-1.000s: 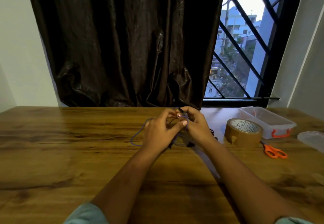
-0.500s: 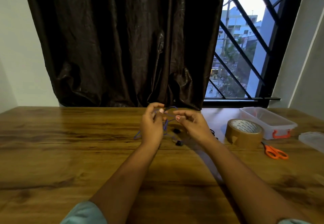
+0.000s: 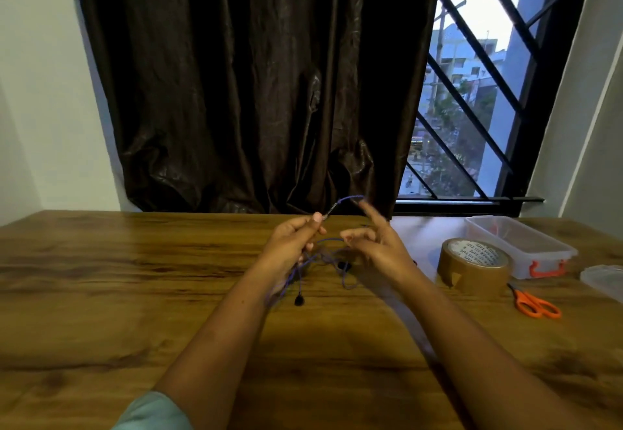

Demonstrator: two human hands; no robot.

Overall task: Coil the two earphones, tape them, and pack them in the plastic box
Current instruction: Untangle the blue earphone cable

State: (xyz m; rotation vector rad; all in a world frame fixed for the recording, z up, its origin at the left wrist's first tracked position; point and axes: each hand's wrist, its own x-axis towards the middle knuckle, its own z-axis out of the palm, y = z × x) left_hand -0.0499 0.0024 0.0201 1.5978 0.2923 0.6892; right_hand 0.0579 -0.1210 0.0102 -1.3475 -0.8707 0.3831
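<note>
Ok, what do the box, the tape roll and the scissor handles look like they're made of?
The box looks like clear, slightly frosted plastic: the table shows through its walls, and it has an orange clip. The tape roll seems glossy brown packing tape on a printed core, probably card. The scissors have smooth orange handles, likely plastic; the blades are too small to judge.

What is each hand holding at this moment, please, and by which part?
The left hand pinches the purple earphone cable near its plug end, the rest hanging to the table. The right hand is open; its raised forefinger seems to hook the cable's loop.
</note>
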